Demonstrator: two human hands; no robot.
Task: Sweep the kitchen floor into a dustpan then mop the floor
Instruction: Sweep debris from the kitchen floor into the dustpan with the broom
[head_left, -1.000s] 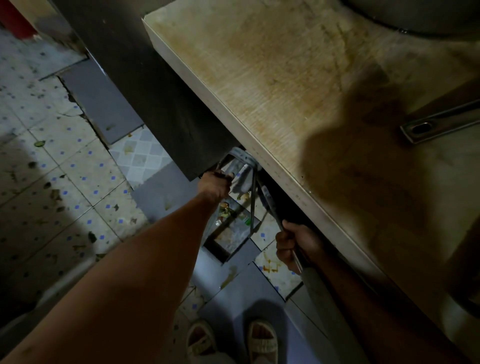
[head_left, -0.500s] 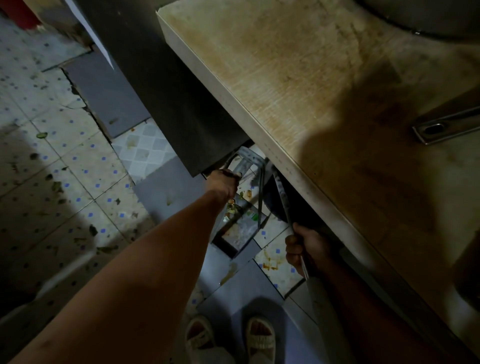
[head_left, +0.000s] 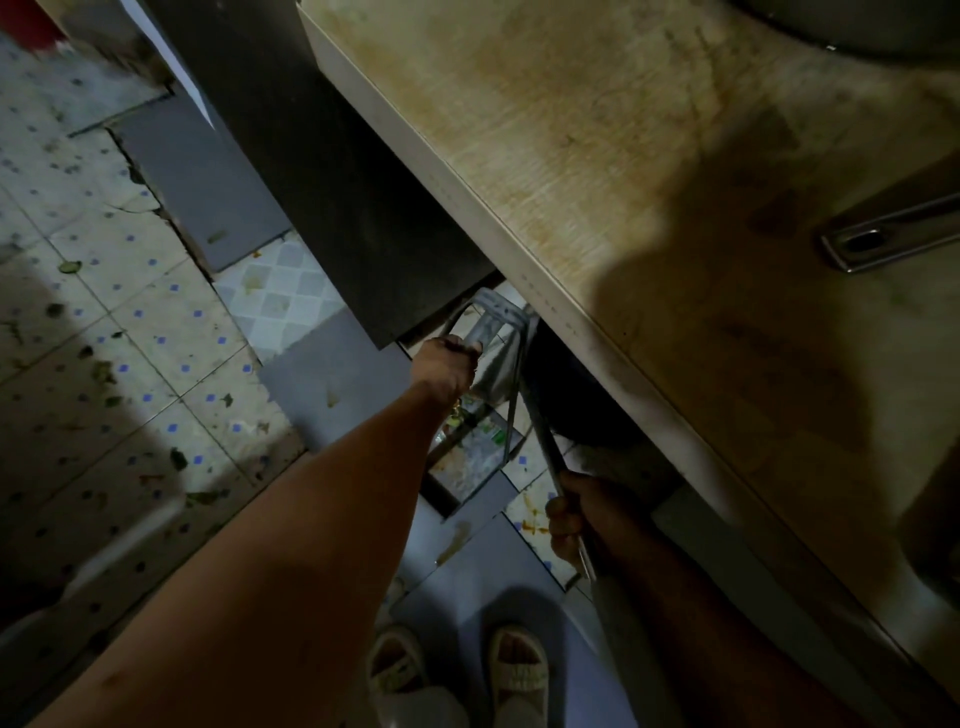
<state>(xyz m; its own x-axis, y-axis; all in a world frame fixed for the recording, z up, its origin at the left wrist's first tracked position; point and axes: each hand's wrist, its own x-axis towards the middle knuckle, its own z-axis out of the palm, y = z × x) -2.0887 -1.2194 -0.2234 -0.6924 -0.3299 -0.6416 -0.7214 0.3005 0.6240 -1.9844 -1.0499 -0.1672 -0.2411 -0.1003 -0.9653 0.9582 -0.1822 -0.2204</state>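
We gripped the grey dustpan handle (head_left: 491, 325) with our left hand (head_left: 447, 364), fingers curled round it just under the counter's (head_left: 597, 156) edge. The dustpan tray (head_left: 467, 462) sat on the floor (head_left: 130, 338) below, holding scraps. Our right hand (head_left: 582, 519) was closed around the thin broom handle (head_left: 543, 441), which ran up beneath the counter. Bits of debris lay scattered over the tiles to the left.
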